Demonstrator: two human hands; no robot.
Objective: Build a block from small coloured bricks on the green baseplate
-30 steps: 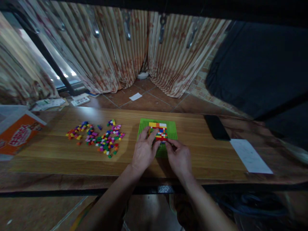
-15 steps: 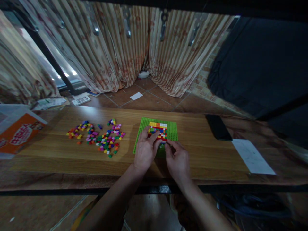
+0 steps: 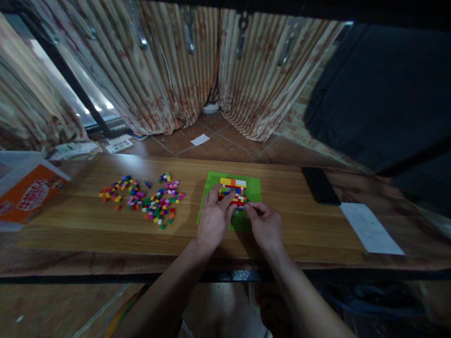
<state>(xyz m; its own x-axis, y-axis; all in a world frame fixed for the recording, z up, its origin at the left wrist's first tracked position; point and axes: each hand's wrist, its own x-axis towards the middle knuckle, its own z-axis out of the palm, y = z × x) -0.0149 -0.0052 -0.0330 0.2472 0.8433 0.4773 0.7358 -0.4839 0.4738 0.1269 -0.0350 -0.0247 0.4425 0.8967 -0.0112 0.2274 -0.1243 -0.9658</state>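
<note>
A green baseplate [image 3: 254, 185] lies on the wooden table [image 3: 88, 225], with a block of small coloured bricks [image 3: 233, 186] built on its far half. My left hand [image 3: 213, 218] rests on the plate's left side, fingers stretched out onto the bricks. My right hand [image 3: 265, 223] sits just right of it, thumb and forefinger pinched at the near edge of the brick block. What the pinch holds is too small to make out. Both hands cover the near part of the plate.
A scatter of loose coloured bricks [image 3: 150, 199] lies left of the plate. An orange box [image 3: 26, 195] is at the far left. A dark phone [image 3: 319, 184] and a white paper sheet [image 3: 369, 228] lie to the right. Curtains hang beyond the table.
The hands stay on the plate. My right hand has shifted slightly right and forward, its pinch now at the brick block's near right corner.
</note>
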